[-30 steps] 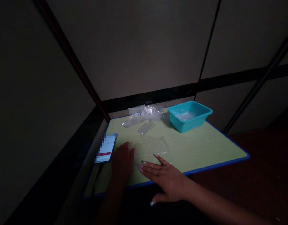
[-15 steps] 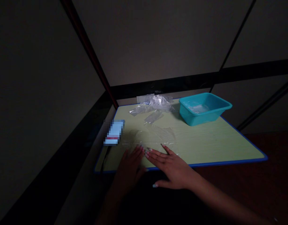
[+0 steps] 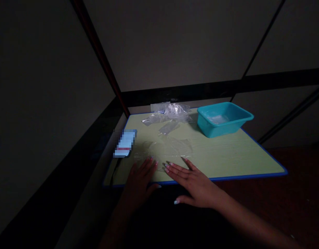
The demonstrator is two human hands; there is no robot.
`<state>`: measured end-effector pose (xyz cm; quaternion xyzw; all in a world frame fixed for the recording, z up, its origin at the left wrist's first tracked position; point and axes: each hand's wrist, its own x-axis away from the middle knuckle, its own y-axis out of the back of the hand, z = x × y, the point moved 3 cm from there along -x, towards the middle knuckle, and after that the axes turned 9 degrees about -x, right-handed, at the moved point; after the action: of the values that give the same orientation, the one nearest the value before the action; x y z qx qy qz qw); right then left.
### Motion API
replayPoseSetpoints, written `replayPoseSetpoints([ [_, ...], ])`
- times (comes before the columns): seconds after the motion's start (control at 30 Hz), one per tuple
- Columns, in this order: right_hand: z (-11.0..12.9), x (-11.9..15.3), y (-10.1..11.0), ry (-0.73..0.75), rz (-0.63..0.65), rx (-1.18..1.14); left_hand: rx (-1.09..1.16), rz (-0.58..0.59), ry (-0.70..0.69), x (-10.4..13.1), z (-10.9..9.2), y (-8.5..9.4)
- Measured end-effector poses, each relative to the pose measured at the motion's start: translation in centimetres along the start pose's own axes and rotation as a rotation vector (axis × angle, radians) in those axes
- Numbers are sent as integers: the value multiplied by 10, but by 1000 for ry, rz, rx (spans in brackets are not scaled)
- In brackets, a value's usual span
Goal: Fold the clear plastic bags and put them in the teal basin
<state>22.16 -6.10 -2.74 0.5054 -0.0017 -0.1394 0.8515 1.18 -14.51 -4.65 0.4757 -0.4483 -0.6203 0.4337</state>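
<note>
A clear plastic bag (image 3: 172, 148) lies spread flat near the front edge of the table. On its near left part rests my left hand (image 3: 141, 176), fingers stretched out and pointing forward. My right hand (image 3: 193, 181) lies flat on the bag's near right part, its fingers extended and its thumb apart, off the table's edge. A small gap separates the fingertips of the two hands. Neither hand grips anything.
The pale green table (image 3: 227, 155) has a blue rim. Toward its back lie several crumpled clear plastic bags (image 3: 175, 110). A turquoise basin (image 3: 216, 129) with clear plastic inside stands at the back right. A pixelated phone-like object (image 3: 126, 142) lies at the left edge.
My hands have moved slightly apart over the bag, the left one to the left and the right one to the right. The view has shifted a little.
</note>
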Motion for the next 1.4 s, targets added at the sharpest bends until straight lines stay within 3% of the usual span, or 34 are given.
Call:
replayPoseSetpoints([
  [0.13,-4,5,4,-125,-79,75,35,-32,-33,-4,-11,7],
  [0.27,-12,18,7,-220,-111,133,74,22,-117,-6,-18,7],
  [0.57,-20,38,8,-239,-99,141,76,22,-146,-4,-18,4],
  [0.73,-14,29,12,-260,-110,97,46,-39,-47,-11,-21,7],
  [0.87,-12,27,6,-238,-90,73,26,-12,14,-15,-22,1],
  [1.0,-18,30,14,-231,-61,71,-3,-50,93,-23,-12,3],
  [1.1,-28,20,44,-286,-117,149,10,-130,137,-40,2,16],
  [1.23,-50,-17,91,-333,-174,250,157,-155,104,-85,20,34],
  [1.3,-64,-39,103,-362,-151,247,294,-131,102,-114,29,37],
  [1.4,-85,-59,102,-446,-99,294,412,-68,186,-153,42,28],
])
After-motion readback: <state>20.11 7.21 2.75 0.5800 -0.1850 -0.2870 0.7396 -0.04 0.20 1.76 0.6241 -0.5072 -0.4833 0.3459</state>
